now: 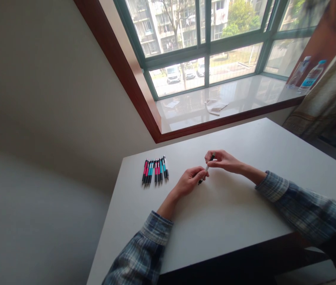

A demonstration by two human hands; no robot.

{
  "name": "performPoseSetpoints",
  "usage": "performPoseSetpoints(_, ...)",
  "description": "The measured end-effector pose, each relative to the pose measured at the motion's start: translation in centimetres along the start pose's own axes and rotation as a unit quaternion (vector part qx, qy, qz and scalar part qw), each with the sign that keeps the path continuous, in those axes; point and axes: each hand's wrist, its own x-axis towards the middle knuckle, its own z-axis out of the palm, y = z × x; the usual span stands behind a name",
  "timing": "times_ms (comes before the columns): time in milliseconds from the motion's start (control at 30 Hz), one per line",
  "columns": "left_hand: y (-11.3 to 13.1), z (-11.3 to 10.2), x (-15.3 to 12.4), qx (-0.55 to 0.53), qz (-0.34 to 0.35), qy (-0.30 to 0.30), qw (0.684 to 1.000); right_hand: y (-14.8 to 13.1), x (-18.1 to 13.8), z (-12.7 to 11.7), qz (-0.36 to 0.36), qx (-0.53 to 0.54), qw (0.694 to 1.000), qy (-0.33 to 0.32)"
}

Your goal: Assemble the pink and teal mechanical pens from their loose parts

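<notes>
Between my two hands, above the white table, is a slim pen [207,168] with a white middle and dark ends, tilted with its upper end to the right. My left hand [189,180] is closed round its lower part, and the dark lower end sticks out below the fingers. My right hand [222,160] pinches the pen near its upper end. To the left of my hands, a row of several pens [155,171] lies side by side on the table, pink, teal and white with black grips, their tips toward me.
The white table [233,221] stands below a window sill [188,113]. A crumpled white cloth or paper [214,106] lies on the sill. Two clear plastic bottles stand at the right, one with a blue label [310,79], beside a curtain [324,87]. A wall [52,118] rises on the left.
</notes>
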Motion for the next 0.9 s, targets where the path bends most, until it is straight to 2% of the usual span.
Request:
performPoseSetpoints(467, 0.12, -0.01, 0.05, -0.033, -0.009, 0.019, 0.999, 0.11, -0.05, -0.05, 0.014, 0.024, 0.999, 0.017)
performPoseSetpoints(900, -0.4, -0.41, -0.06, -0.04, -0.003, -0.006, 0.999, 0.12, -0.2, -0.31, 0.031, 0.05, 0.998, 0.017)
